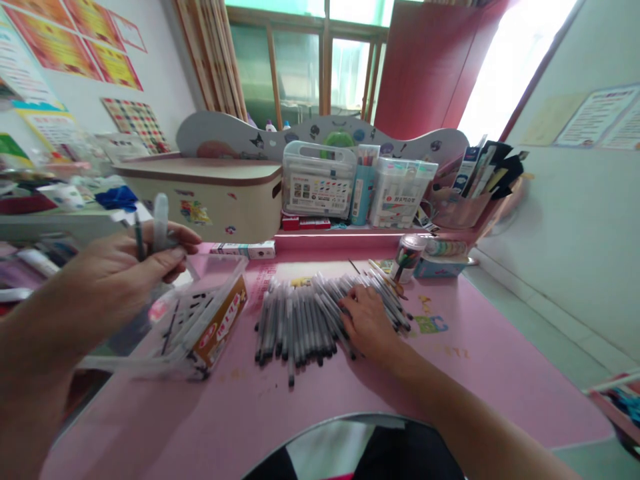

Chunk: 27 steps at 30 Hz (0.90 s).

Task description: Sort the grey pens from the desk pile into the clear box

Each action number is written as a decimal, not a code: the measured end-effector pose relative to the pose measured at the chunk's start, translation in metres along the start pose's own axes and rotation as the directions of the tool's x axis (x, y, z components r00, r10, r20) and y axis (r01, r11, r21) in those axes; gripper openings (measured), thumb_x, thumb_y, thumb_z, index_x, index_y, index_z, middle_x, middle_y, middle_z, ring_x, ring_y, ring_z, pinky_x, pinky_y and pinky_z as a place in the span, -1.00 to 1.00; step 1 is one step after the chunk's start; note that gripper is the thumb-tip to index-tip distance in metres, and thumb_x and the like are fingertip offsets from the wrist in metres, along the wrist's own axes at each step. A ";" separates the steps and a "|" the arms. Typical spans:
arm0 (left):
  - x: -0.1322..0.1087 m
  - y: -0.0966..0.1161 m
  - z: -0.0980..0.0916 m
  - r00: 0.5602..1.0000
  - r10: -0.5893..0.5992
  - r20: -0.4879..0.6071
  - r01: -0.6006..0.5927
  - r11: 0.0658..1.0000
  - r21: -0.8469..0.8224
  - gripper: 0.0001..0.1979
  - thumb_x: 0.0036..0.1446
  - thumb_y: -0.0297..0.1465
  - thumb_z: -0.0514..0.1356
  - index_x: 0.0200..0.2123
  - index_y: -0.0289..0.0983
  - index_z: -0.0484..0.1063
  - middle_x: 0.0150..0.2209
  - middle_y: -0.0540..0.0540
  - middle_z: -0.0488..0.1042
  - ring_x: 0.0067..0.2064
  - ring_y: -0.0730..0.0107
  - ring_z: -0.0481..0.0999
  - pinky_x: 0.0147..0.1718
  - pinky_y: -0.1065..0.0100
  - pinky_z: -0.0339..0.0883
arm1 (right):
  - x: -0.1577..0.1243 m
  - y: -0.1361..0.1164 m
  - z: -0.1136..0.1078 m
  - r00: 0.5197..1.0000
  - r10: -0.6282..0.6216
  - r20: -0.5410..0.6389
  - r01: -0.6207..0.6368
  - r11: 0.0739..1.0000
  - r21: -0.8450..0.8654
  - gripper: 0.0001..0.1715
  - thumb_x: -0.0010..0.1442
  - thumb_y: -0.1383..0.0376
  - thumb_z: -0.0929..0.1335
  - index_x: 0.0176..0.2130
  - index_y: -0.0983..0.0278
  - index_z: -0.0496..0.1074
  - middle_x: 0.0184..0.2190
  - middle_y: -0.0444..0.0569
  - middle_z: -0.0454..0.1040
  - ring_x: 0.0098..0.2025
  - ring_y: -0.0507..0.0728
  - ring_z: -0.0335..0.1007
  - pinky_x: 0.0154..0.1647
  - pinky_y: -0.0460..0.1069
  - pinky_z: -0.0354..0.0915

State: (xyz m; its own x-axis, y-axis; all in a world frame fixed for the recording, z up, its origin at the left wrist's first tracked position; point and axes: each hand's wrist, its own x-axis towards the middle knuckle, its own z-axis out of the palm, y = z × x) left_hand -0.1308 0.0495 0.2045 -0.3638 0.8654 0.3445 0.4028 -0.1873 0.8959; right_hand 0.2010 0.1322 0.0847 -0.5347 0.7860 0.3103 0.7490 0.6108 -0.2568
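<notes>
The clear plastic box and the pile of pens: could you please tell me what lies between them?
Head view: only a narrow bare strip of pink desk separates the clear plastic box from the pile of pens.

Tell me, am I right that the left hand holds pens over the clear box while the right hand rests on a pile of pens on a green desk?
Not quite. The head view shows the desk is pink, not green. The rest holds: the left hand holds pens over the clear box, and the right hand rests on the pile.
</notes>
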 end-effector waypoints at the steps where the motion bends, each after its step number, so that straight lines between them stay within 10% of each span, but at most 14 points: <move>1: 0.007 -0.009 -0.007 0.999 0.038 0.012 -0.039 0.975 0.217 -0.91 0.08 -0.36 0.31 -0.29 -0.18 0.58 -0.45 0.02 0.52 -0.45 0.40 0.45 -0.52 0.52 0.29 | 0.000 -0.001 -0.001 1.000 0.005 0.011 -0.005 0.999 -0.034 -0.81 0.21 0.39 0.32 -0.20 0.28 0.53 -0.12 0.13 0.40 -0.05 0.29 0.22 -0.02 0.13 0.14; 7: 0.022 -0.050 -0.018 0.986 0.067 0.151 -0.150 0.743 0.652 -0.81 -0.14 -0.39 0.40 -0.35 -0.17 0.59 -0.35 -0.11 0.58 -0.31 0.16 0.55 -0.25 0.31 0.42 | 0.000 -0.005 -0.001 0.998 0.021 0.055 -0.012 0.988 -0.151 -0.83 0.23 0.38 0.31 -0.23 0.26 0.52 -0.13 0.15 0.41 -0.07 0.32 0.23 -0.09 0.16 0.11; 11: 0.008 -0.038 -0.006 0.976 0.121 0.179 -0.212 0.691 0.691 -0.76 -0.03 -0.35 0.33 -0.21 -0.09 0.55 -0.17 -0.07 0.56 -0.08 0.03 0.51 0.11 0.04 0.25 | -0.001 -0.006 0.002 0.999 0.013 0.035 -0.007 0.985 -0.173 -0.80 0.24 0.40 0.29 -0.21 0.25 0.51 -0.15 0.17 0.41 -0.07 0.33 0.23 -0.10 0.16 0.10; 18: -0.037 0.013 0.076 0.936 0.278 0.214 -0.340 0.872 0.353 -0.82 0.06 -0.38 0.26 -0.22 -0.12 0.58 -0.09 -0.13 0.55 0.02 0.01 0.43 0.23 0.14 0.06 | 0.000 -0.009 0.007 0.999 0.011 0.039 -0.003 0.982 -0.191 -0.86 0.22 0.35 0.31 -0.24 0.27 0.49 -0.14 0.16 0.42 -0.08 0.32 0.23 -0.09 0.17 0.12; 27: -0.061 -0.020 0.166 0.821 0.088 0.564 -0.159 0.984 0.078 -0.74 -0.10 -0.64 0.20 -0.42 -0.15 0.52 -0.19 -0.16 0.56 0.00 -0.02 0.42 0.22 0.04 0.05 | 0.000 -0.012 0.008 0.998 0.045 0.040 -0.038 0.987 -0.156 -0.85 0.23 0.27 0.32 -0.23 0.28 0.47 -0.15 0.16 0.42 -0.06 0.34 0.25 -0.08 0.19 0.12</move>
State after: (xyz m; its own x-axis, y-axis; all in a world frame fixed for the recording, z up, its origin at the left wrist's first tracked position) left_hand 0.0224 0.0774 0.1193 0.2102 0.9561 0.2041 0.5196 -0.2861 0.8051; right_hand 0.1886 0.1254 0.0804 -0.5155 0.8159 0.2620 0.8208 0.5579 -0.1224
